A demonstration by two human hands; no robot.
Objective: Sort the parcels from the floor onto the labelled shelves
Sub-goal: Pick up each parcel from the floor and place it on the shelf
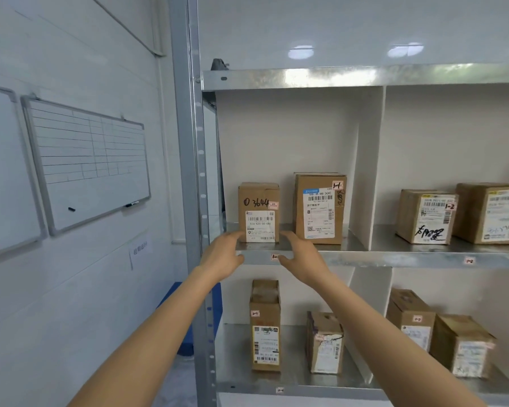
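A small brown parcel [258, 212] marked "3644" with a 1-1 sticker stands upright on the upper shelf [347, 255], in the left bay above the 1-1 label [274, 257]. My left hand [222, 254] and my right hand [301, 255] are raised at the shelf's front edge, one on each side of the parcel's base, fingers relaxed and spread. The left fingertips reach the parcel's lower left corner; the right fingertips lie just beside its lower right corner. Neither hand holds anything. A taller parcel [320, 208] with a 1-1 sticker stands to its right.
A white divider [365, 171] separates the 1-1 bay from the 1-2 bay, where two parcels [426, 215] stand. The lower shelf [276, 387] carries several parcels in bays 2-1 and 2-2. A metal upright [193, 171] and whiteboards [88, 160] are on the left.
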